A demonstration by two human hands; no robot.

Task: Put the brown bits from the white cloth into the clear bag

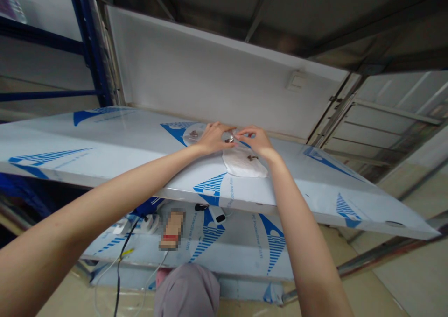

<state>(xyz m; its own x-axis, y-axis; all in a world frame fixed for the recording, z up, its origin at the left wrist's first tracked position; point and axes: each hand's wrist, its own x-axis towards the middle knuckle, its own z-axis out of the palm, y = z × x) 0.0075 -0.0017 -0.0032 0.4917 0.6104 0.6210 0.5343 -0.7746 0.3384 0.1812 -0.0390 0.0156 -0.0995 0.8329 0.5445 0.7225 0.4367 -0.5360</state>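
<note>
Facing each other above the far middle of the film-covered surface (136,142), the person's left hand (212,138) and right hand (257,140) frame a small shiny item with dark parts (229,139). On the left hand, the thumb and forefinger stand apart on either side of it; on the right hand, the fingertips are close together at its right side. It is too small to tell whether either set of fingers is clamped on it. Just left of the left hand lies a clear, rounded piece (188,138) with brown bits (193,133) showing at it. Near and slightly right of the small item, a white, soft-looking sheet or pouch (241,165) lies flat, with a small dark piece (252,158) on its right part. Behind the surface rises a white panel (210,69) bearing a square white switch plate (297,81) toward the right. Below the near edge, a lower shelf (241,247) carries a white device with a dark end (217,215), a blurred-out brown object (172,230) and, farther left, white plugs (150,223) beside a black cable (118,279).
</note>
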